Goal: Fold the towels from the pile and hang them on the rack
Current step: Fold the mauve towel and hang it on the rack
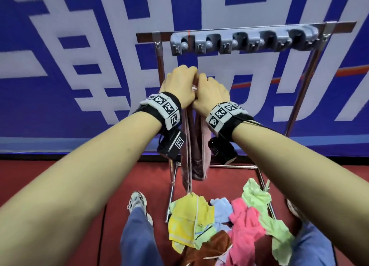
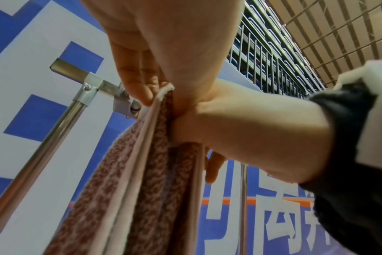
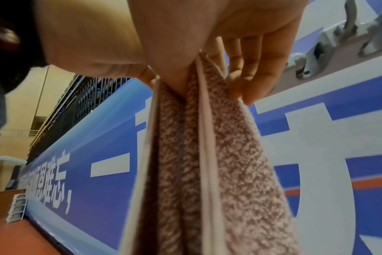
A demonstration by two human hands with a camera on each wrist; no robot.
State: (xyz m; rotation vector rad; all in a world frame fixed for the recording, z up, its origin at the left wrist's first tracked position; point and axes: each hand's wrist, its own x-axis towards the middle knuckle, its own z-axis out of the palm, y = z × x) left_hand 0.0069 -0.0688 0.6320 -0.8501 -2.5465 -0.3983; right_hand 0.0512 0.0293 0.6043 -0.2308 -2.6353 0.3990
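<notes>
- Landmark: the metal rack (image 1: 307, 82), standing on the red floor (image 1: 60, 186) in front of a blue banner wall (image 1: 79, 46) with large white characters.
- Nearest the viewer, at the foot of the rack: the pile of towels (image 1: 229, 221). Colours countable in the head view: one yellow, one pale blue, one pink, one light green, one rust-brown. Whether more lie underneath cannot be told.
- Beside the pile, on the side away from the rack's right post: one grey sneaker (image 1: 137, 202) and a blue trouser leg.
- Above the pile and in front of the rack's left post: one dusty-pink towel (image 1: 196, 146), doubled lengthways, hanging straight down; its lower end hangs just above the yellow towel.
- Left hand (image 1: 178, 86): fingers (image 2: 140, 82) clenched round the top edge of the dusty-pink towel.
- Right hand (image 1: 209, 94): fingers (image 3: 249, 75) curled, pinching the same top edge; the two hands touch each other.
- Two wrist bands with black-and-white marker squares, one per wrist.
- Farthest, on the rack's top bar: one grey clip strip (image 1: 243, 41) with five holders. The hands sit below it and near its left end, not touching it.
</notes>
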